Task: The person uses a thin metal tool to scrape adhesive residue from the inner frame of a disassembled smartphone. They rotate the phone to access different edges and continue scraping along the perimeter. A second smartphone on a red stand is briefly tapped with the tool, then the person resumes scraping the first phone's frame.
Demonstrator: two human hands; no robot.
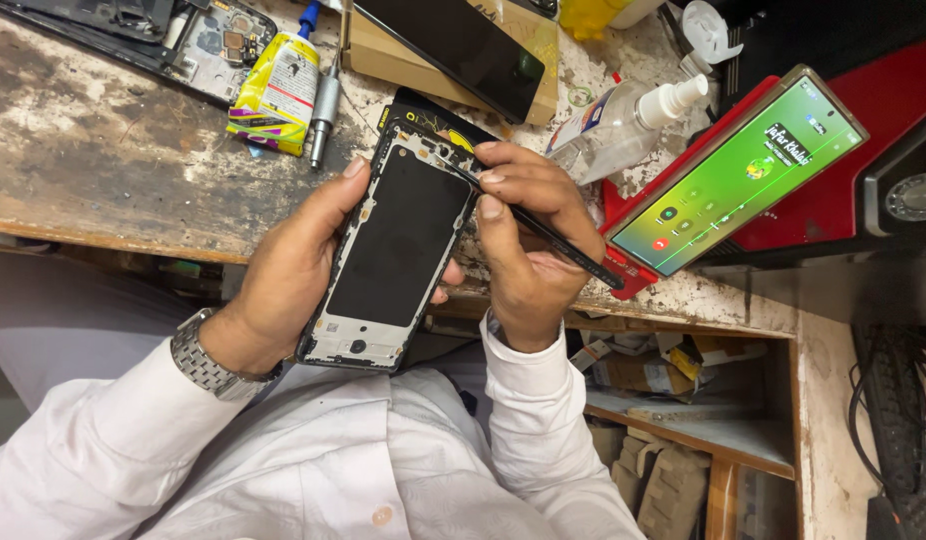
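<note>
Head view: the left hand (293,270) grips an opened phone (393,255) by its edge above the counter (93,150) lip while the right hand (528,235), closed on a thin black tool (558,245), probes its upper frame, apparently mid-disassembly, needing steady, precise tip pressure; the stained counter carries a glue tube (276,92), spray bottle (628,120) and a lit phone (738,170).

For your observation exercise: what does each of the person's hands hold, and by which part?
The left hand grips an opened phone frame by its long left edge. The right hand holds a thin black tool near its tip, like a pen.
</note>
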